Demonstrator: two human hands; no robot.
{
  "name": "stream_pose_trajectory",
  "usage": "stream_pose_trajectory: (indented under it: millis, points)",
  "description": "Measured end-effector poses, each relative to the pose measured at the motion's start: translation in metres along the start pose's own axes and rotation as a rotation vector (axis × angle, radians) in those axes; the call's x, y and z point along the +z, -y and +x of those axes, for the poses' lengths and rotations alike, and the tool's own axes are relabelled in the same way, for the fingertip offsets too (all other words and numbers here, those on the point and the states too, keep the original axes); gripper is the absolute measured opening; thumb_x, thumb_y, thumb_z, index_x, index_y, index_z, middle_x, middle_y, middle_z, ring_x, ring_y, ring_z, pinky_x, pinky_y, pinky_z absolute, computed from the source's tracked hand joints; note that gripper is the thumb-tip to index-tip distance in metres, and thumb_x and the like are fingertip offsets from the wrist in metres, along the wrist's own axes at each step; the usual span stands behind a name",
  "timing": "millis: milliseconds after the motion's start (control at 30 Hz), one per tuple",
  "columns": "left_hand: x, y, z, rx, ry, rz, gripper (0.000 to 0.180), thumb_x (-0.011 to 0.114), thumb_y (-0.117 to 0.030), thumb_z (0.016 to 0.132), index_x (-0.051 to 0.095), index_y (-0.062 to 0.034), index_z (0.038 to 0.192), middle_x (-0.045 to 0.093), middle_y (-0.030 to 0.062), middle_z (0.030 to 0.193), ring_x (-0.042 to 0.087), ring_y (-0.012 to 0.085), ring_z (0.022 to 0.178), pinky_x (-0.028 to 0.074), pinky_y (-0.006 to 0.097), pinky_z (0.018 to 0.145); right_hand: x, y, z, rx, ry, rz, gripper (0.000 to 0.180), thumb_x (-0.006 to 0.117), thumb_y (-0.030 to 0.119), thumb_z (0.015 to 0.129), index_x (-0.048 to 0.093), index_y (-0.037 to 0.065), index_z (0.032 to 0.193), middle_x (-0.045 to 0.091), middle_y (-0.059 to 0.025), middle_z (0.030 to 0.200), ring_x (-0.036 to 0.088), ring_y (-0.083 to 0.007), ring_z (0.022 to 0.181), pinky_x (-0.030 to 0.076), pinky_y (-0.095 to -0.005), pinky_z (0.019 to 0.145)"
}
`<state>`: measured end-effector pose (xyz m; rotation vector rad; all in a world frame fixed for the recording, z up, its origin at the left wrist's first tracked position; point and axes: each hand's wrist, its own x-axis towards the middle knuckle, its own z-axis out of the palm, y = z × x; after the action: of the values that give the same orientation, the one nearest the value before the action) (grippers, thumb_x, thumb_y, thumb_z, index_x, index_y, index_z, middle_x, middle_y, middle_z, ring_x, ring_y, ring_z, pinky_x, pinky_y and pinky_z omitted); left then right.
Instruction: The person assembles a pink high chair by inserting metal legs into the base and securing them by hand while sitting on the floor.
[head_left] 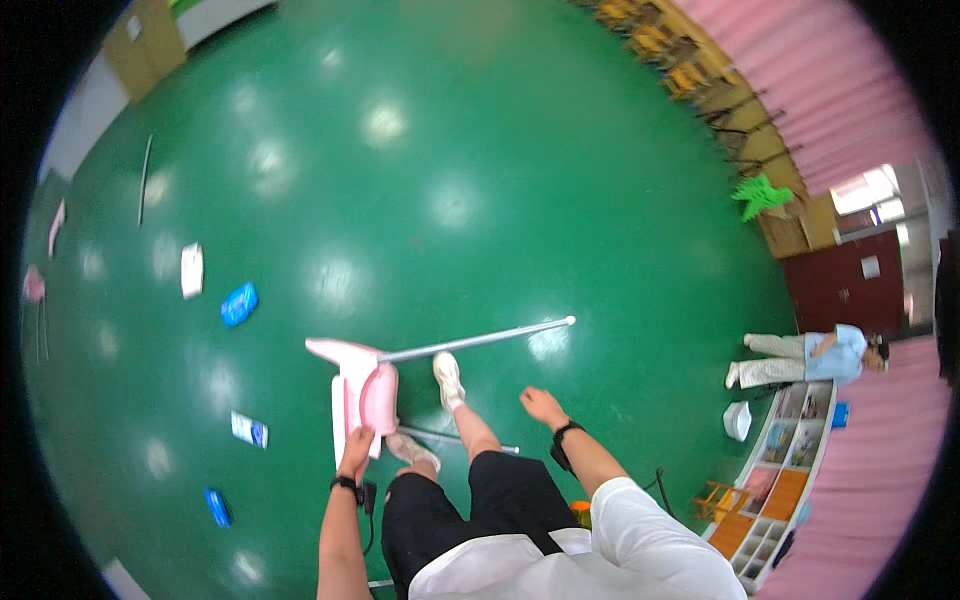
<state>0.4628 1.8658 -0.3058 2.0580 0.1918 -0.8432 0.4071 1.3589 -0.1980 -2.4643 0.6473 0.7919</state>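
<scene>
Below me on the green floor lies a pink-and-white plastic piece with curved parts; its exact kind I cannot make out. My left hand grips the near edge of this piece, fingers closed on it. From its upper part a grey metal pole with a white end cap stretches to the right. A second grey pole runs low behind my leg, partly hidden. My right hand hovers to the right of the piece, apart from both poles, its fingers curled in with nothing visible in them.
Left on the floor lie blue packets, a white packet, a blue-and-white packet and a loose pole. At the right are a person in light blue, a white bucket and a shelf unit.
</scene>
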Motion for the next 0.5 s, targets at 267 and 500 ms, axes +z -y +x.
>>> stream_pose_trajectory:
  millis: [267, 500]
  points:
    - [-0.066, 0.089, -0.117, -0.408, -0.238, 0.201, 0.044, 0.054, -0.036, 0.079, 0.063, 0.0039, 0.095, 0.066, 0.0220, 0.089, 0.062, 0.0379, 0.087, 0.048, 0.044, 0.079, -0.036, -0.161, -0.121, 0.080, 0.177, -0.143, 0.038, 0.047, 0.037, 0.083, 0.065, 0.005, 0.095, 0.063, -0.0178, 0.105, 0.058, -0.0375, 0.099, 0.046, -0.0470, 0.087]
    - [-0.025, 0.009, -0.170, -0.468, -0.430, -0.145, 0.032, 0.055, -0.027, 0.082, 0.061, 0.0040, 0.088, 0.062, 0.0120, 0.069, 0.058, 0.0201, 0.053, 0.048, 0.035, 0.047, -0.050, -0.303, -0.095, 0.197, 0.188, 0.040, 0.038, 0.051, 0.035, 0.083, 0.064, 0.002, 0.099, 0.061, -0.0163, 0.114, 0.061, -0.0272, 0.100, 0.048, -0.0391, 0.086]
